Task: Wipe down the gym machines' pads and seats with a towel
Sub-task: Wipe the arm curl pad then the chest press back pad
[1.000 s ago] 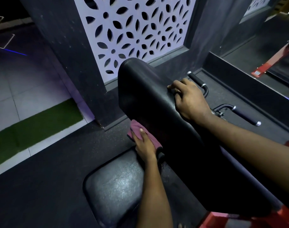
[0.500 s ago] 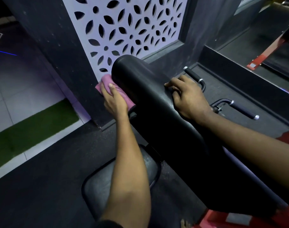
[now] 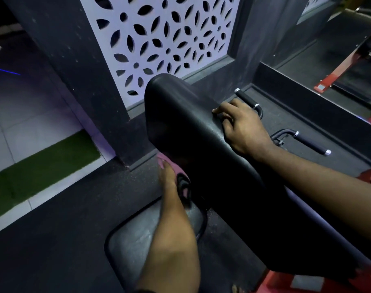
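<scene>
A long black back pad (image 3: 193, 132) slopes from the upper middle down to the lower right. My left hand (image 3: 168, 173) presses a pink towel (image 3: 176, 169) flat against the pad's left side, low down, just above the black seat (image 3: 136, 240). The pad's edge hides part of the towel. My right hand (image 3: 241, 127) grips the pad's right edge, fingers curled over its top.
Two black handles (image 3: 249, 101) (image 3: 307, 142) stick out behind the pad on the right. A white patterned wall panel (image 3: 165, 39) stands close behind. Red machine frame (image 3: 286, 280) shows at the bottom right. Dark rubber floor and a green turf strip (image 3: 38, 168) lie left.
My left hand swept the towel up the pad's left side to the top, then back down to just above the seat. My right hand kept its hold on the pad.
</scene>
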